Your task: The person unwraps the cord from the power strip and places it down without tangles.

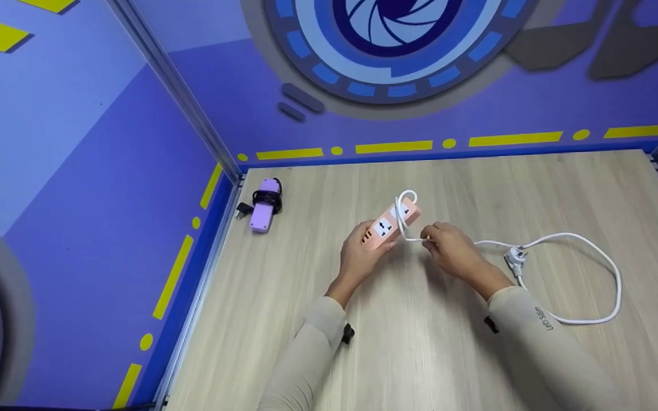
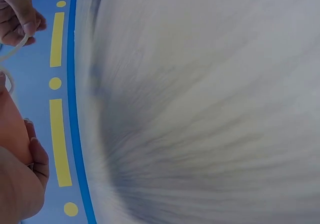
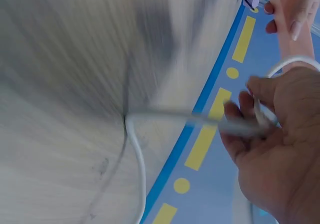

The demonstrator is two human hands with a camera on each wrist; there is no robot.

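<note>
A pink power strip (image 1: 384, 226) with white sockets is held at its lower end by my left hand (image 1: 358, 251), tilted up toward the right. Its white cord (image 1: 618, 279) loops once around the strip's upper end. Just right of the strip, my right hand (image 1: 450, 249) pinches the cord between thumb and fingers. From there the cord runs to the right, past the white plug (image 1: 516, 258), and curves in a wide loop on the table. The right wrist view shows the cord (image 3: 170, 115) passing through the right hand (image 3: 280, 139). In the left wrist view, the left hand (image 2: 22, 184) is partly cut off.
A purple power strip (image 1: 263, 208) wrapped in its black cord lies at the table's back left corner, its black plug (image 1: 243, 210) beside it. Blue and purple panels (image 1: 203, 85) wall the wooden table (image 1: 283, 297) at the left and back.
</note>
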